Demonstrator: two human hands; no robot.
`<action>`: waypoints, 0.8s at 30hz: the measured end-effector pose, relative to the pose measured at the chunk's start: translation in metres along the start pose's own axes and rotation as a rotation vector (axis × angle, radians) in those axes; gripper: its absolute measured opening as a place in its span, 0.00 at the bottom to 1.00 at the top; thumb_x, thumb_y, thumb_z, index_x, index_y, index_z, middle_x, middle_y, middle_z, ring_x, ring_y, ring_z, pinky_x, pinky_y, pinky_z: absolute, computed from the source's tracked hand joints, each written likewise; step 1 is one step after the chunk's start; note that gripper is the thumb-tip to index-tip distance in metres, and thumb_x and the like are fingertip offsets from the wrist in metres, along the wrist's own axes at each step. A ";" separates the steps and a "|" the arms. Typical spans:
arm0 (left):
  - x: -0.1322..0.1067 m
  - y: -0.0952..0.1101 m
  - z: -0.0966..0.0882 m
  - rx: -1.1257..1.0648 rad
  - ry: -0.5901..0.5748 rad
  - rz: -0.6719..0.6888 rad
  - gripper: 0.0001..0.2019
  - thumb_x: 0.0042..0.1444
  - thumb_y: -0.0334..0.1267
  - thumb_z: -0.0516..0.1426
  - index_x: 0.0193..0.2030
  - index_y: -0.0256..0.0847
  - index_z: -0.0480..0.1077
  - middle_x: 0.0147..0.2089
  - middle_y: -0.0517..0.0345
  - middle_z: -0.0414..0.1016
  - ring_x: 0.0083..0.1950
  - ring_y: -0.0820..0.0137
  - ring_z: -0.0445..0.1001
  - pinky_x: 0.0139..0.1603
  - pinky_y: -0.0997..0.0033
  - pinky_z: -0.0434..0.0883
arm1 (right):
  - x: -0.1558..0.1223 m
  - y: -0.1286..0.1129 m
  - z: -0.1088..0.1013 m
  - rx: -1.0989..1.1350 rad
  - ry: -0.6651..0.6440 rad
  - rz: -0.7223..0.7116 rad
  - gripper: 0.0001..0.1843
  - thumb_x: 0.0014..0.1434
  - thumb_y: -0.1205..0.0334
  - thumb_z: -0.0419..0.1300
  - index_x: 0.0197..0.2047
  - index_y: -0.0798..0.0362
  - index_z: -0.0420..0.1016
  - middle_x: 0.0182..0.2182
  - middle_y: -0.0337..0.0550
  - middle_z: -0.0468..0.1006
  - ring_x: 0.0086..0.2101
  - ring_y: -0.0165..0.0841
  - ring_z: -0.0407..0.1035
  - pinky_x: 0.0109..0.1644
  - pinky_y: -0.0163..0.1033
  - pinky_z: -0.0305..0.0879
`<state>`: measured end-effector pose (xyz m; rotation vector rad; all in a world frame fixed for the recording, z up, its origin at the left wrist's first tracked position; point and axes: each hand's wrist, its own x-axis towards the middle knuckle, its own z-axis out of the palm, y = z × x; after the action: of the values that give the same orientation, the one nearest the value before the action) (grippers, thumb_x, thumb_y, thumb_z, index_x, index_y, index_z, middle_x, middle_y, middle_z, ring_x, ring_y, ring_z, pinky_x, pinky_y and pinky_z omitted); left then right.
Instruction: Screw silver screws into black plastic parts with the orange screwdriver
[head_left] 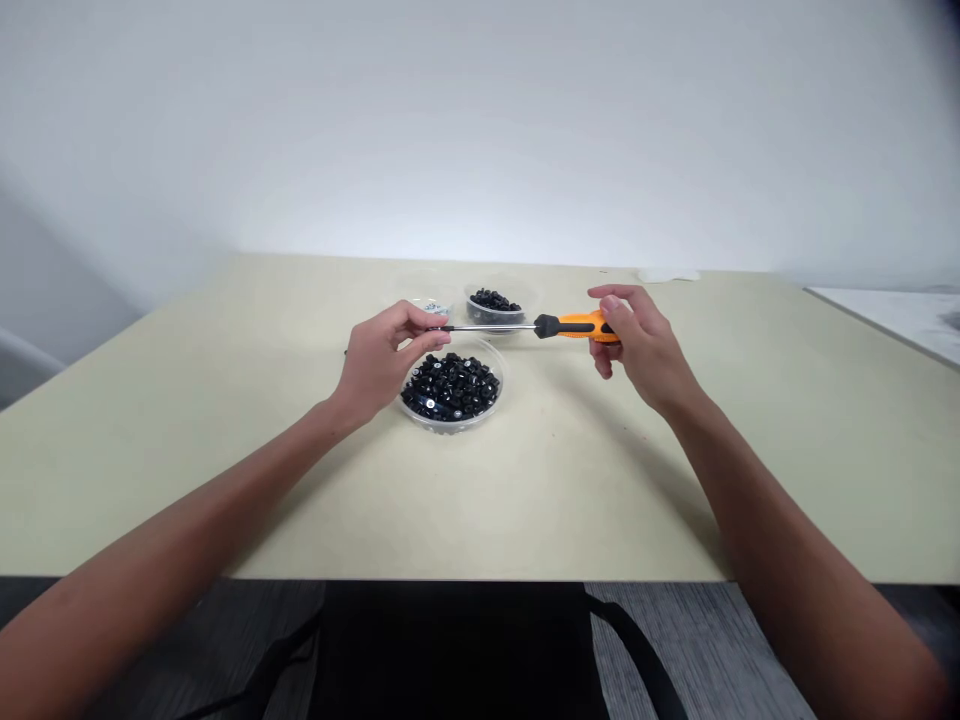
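My right hand (637, 345) grips the orange and black handle of a screwdriver (559, 326), held level above the table with its shaft pointing left. My left hand (386, 355) is pinched at the tip of that shaft; whatever small part sits between the fingers is too small to make out. Just below the left hand stands a clear round dish (452, 388) full of several small black parts.
A second clear dish (495, 303) of black parts and a third dish (431, 303) with small metal pieces stand behind the screwdriver. The beige table (225, 430) reaches a white wall. A black bag (457, 650) lies below the table's front edge.
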<state>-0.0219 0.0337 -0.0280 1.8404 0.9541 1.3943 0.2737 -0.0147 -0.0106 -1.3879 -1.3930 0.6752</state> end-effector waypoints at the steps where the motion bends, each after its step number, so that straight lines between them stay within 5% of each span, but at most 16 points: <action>1: 0.000 0.002 -0.001 0.000 0.007 0.001 0.05 0.53 0.37 0.66 0.35 0.41 0.76 0.40 0.56 0.83 0.40 0.67 0.82 0.47 0.65 0.79 | 0.000 0.000 -0.001 0.042 -0.026 -0.001 0.16 0.65 0.45 0.55 0.52 0.41 0.66 0.29 0.38 0.68 0.24 0.31 0.66 0.28 0.42 0.71; 4: -0.001 0.008 -0.002 -0.033 0.022 0.002 0.04 0.54 0.35 0.66 0.35 0.41 0.75 0.38 0.57 0.83 0.38 0.68 0.82 0.44 0.68 0.79 | 0.000 0.000 -0.003 0.188 -0.115 -0.018 0.21 0.61 0.57 0.60 0.56 0.38 0.62 0.37 0.38 0.71 0.32 0.34 0.71 0.38 0.46 0.75; 7: -0.002 0.011 -0.003 0.002 0.031 0.051 0.05 0.54 0.35 0.66 0.36 0.40 0.75 0.40 0.56 0.83 0.40 0.68 0.82 0.45 0.67 0.79 | 0.001 -0.001 -0.004 0.207 -0.102 -0.040 0.21 0.59 0.62 0.61 0.54 0.37 0.63 0.35 0.37 0.71 0.30 0.32 0.70 0.41 0.47 0.74; 13: -0.003 0.014 -0.004 0.125 -0.018 0.154 0.04 0.55 0.36 0.66 0.35 0.42 0.75 0.40 0.57 0.83 0.40 0.68 0.81 0.43 0.68 0.76 | 0.002 -0.003 -0.002 0.081 0.044 -0.024 0.12 0.66 0.46 0.53 0.48 0.40 0.68 0.27 0.37 0.66 0.22 0.31 0.62 0.24 0.40 0.65; 17: -0.002 0.013 -0.006 0.155 -0.004 0.187 0.04 0.56 0.37 0.66 0.35 0.42 0.75 0.40 0.57 0.83 0.41 0.67 0.81 0.43 0.67 0.75 | 0.002 0.001 -0.006 0.167 -0.113 -0.035 0.18 0.61 0.55 0.60 0.54 0.37 0.64 0.40 0.39 0.71 0.35 0.36 0.72 0.39 0.47 0.76; 19: -0.001 0.013 -0.007 0.163 0.009 0.207 0.04 0.56 0.37 0.65 0.36 0.42 0.75 0.40 0.57 0.83 0.41 0.66 0.81 0.42 0.67 0.75 | 0.002 0.000 -0.007 0.155 -0.123 -0.050 0.22 0.60 0.58 0.61 0.56 0.37 0.62 0.41 0.38 0.70 0.34 0.34 0.72 0.43 0.48 0.76; 24: 0.000 0.012 -0.007 0.180 -0.009 0.226 0.04 0.56 0.38 0.65 0.36 0.42 0.75 0.40 0.57 0.83 0.41 0.66 0.81 0.42 0.66 0.75 | -0.001 -0.005 -0.004 0.071 0.047 -0.040 0.14 0.65 0.51 0.55 0.53 0.40 0.64 0.28 0.36 0.65 0.22 0.30 0.62 0.25 0.40 0.69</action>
<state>-0.0266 0.0272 -0.0163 2.1421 0.9151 1.4711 0.2751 -0.0175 -0.0048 -1.3084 -1.3438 0.6554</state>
